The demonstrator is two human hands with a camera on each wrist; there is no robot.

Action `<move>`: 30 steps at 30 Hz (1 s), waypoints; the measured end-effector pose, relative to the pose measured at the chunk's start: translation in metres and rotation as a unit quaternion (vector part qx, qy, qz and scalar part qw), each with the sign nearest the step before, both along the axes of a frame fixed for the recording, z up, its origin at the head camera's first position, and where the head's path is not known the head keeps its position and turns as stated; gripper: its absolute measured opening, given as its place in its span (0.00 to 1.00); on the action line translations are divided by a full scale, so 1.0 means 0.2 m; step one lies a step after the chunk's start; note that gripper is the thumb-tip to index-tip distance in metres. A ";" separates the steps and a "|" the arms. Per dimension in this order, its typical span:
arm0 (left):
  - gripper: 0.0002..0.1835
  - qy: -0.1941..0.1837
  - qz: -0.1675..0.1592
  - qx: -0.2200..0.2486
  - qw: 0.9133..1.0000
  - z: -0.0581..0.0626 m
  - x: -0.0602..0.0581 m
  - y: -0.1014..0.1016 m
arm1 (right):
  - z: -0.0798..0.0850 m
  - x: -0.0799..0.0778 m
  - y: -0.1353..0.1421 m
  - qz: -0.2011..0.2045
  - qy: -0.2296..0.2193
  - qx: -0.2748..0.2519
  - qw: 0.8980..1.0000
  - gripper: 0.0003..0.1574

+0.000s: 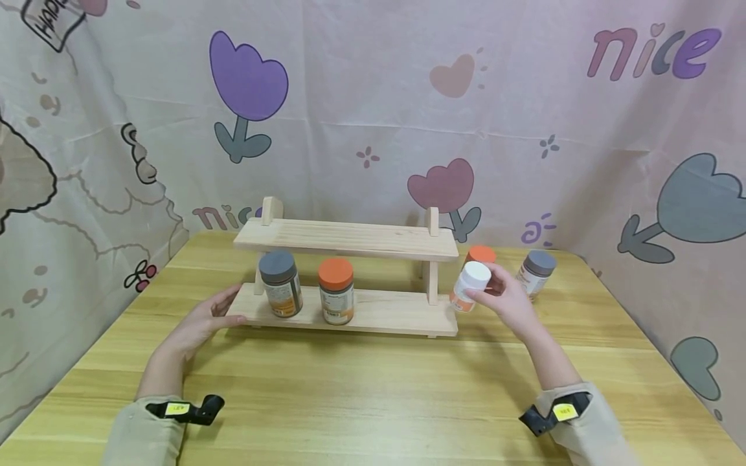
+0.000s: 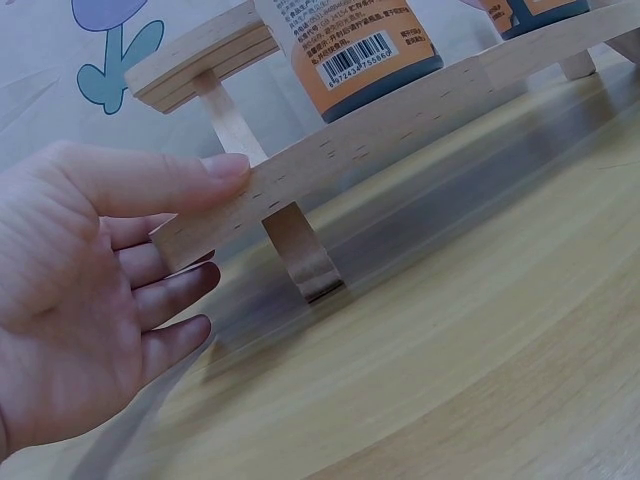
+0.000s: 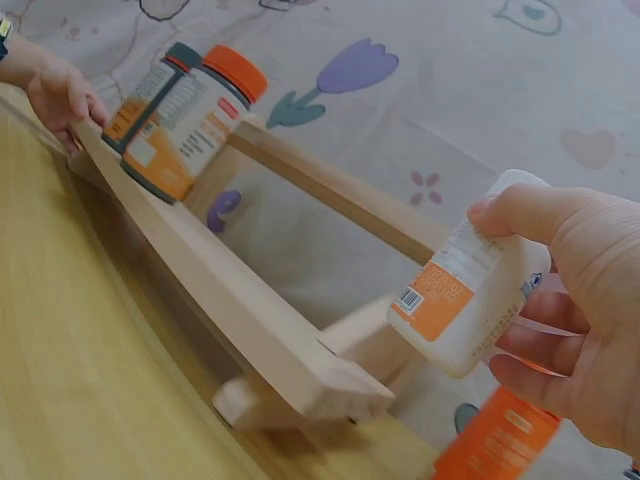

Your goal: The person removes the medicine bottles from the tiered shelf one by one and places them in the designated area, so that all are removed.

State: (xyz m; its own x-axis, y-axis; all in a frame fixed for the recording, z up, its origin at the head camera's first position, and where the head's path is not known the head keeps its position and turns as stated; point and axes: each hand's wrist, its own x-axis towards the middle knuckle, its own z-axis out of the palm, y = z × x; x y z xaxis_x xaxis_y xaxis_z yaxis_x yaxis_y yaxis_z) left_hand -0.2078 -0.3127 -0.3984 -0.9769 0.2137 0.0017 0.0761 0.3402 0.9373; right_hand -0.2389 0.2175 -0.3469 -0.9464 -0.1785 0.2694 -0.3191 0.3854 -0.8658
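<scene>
Currently, right hand (image 1: pixel 510 304): thumb and fingers pinch a small white plastic bottle with an orange-and-white label (image 1: pixel 467 290).
White bottle: tilted, held up just beside the right end of a two-tier pale wooden rack (image 1: pixel 373 237).
Left hand (image 1: pixel 201 320): grips the left end of the rack's lower shelf (image 1: pixel 399 314), thumb along its front edge, fingers around the end.
Lower shelf: bears a round jar with a dark grey lid (image 1: pixel 281 285) and, to its right, a round jar with an orange lid (image 1: pixel 336 291), both upright, slightly apart.
Behind the right hand: an orange-lidded container (image 1: pixel 480 254), partly hidden, and a grey-lidded white container (image 1: pixel 533 274).
Surface: yellowish wood-grain table (image 1: pixel 373 395).
</scene>
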 end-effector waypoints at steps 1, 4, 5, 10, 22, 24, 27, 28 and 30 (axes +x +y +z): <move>0.45 0.000 0.000 0.001 1.000 0.00 0.00 0.00 | 0.00 0.00 0.01 -0.002 0.003 0.000 1.000 0.33; 0.45 0.000 -0.001 0.003 1.000 0.00 0.00 0.00 | -0.02 0.00 0.06 -0.003 0.009 -0.012 1.000 0.32; 0.45 0.000 -0.001 0.004 1.000 0.00 0.00 0.00 | -0.02 0.00 0.07 -0.003 0.010 -0.018 1.000 0.32; 0.45 -0.001 -0.001 0.007 1.000 -0.01 0.00 0.00 | -0.04 0.00 0.13 -0.010 0.010 -0.027 1.000 0.32; 0.45 0.003 -0.001 0.000 1.000 -0.01 0.00 0.00 | -0.11 0.03 0.21 -0.038 -0.010 0.023 0.999 0.31; 0.45 0.004 0.000 -0.001 1.000 -0.01 0.00 0.00 | -0.12 0.03 0.22 -0.040 -0.018 0.024 0.999 0.31; 0.45 0.005 0.000 -0.005 1.000 -0.01 0.00 0.00 | -0.15 0.03 0.22 -0.041 -0.030 0.018 0.999 0.32; 0.45 0.005 0.000 -0.005 1.000 -0.01 0.00 0.00 | -0.15 0.03 0.22 -0.043 -0.034 0.019 0.998 0.33; 0.45 0.006 0.001 -0.005 1.000 -0.01 0.00 0.00 | -0.16 0.03 0.22 -0.046 -0.039 0.020 0.998 0.33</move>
